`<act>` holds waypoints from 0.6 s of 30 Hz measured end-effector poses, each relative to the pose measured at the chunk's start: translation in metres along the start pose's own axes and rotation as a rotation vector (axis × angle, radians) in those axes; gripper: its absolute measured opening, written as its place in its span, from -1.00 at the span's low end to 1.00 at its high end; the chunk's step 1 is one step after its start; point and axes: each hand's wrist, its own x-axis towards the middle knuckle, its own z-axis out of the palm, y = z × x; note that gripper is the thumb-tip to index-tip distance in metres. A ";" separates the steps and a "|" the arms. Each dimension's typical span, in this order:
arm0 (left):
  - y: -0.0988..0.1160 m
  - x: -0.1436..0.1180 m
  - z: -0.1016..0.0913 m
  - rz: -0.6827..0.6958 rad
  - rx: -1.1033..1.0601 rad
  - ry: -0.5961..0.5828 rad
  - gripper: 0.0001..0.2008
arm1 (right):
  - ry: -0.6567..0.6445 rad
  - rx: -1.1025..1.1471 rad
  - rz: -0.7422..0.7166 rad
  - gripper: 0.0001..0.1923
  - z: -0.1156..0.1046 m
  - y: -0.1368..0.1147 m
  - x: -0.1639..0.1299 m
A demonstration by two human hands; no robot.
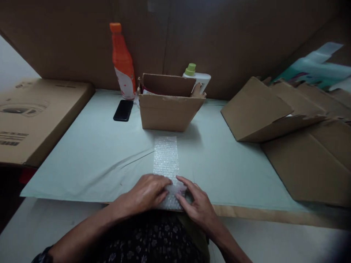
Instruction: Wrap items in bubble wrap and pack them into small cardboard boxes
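A narrow strip of bubble wrap (166, 155) lies lengthwise at the front of the table, its near end folded up close to my body. My left hand (150, 190) has its fingers curled on the left side of that folded part. On the right side, the thumb and forefinger of my right hand (196, 202) grip the same fold, with its edge between them. Whether anything is wrapped inside the fold cannot be made out.
Beyond the strip stands an open cardboard box (167, 113). An orange bottle (123, 62), a black phone (123, 110) and a white bottle with a green cap (201, 78) are near it. Flattish carton (41, 117) at left; several open cartons (315, 164) at right.
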 end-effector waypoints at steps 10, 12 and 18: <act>-0.018 -0.004 0.019 0.005 0.056 0.216 -0.43 | 0.181 -0.284 -0.317 -0.60 -0.018 0.007 -0.012; -0.017 -0.005 0.018 0.003 0.068 0.227 -0.38 | 0.083 -0.263 -0.382 -0.57 -0.016 0.002 -0.016; -0.013 -0.009 0.011 -0.051 0.205 0.339 -0.44 | 0.016 -0.268 -0.402 -0.71 0.002 -0.001 -0.007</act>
